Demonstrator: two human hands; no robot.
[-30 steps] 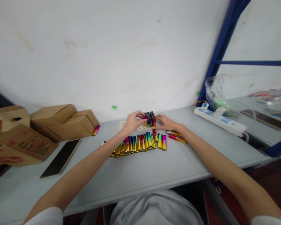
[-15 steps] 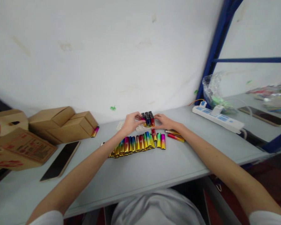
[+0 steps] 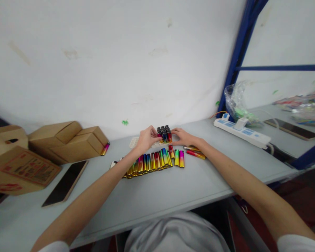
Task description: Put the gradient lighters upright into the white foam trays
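Observation:
A block of upright lighters with black tops and shiny coloured bodies stands toward the back of the table. My left hand grips its left side, thumb in front and fingers partly hidden behind. On the right side, my right hand holds the block between a bent index finger and the thumb low at the front corner. A whitish tray with round pockets shows behind my left hand. In front lies a row of lighters in rainbow and gold, partly behind my left forearm. A green-and-gold lighter lies right of the row.
Red-and-gold lighters lie by my right wrist. Cardboard boxes and a dark phone are on the left. A white power strip, a clear plastic bag and a blue metal frame stand right.
The whole view has shifted slightly. Both hands keep their places on the sides of the lighter block, with only small finger movement.

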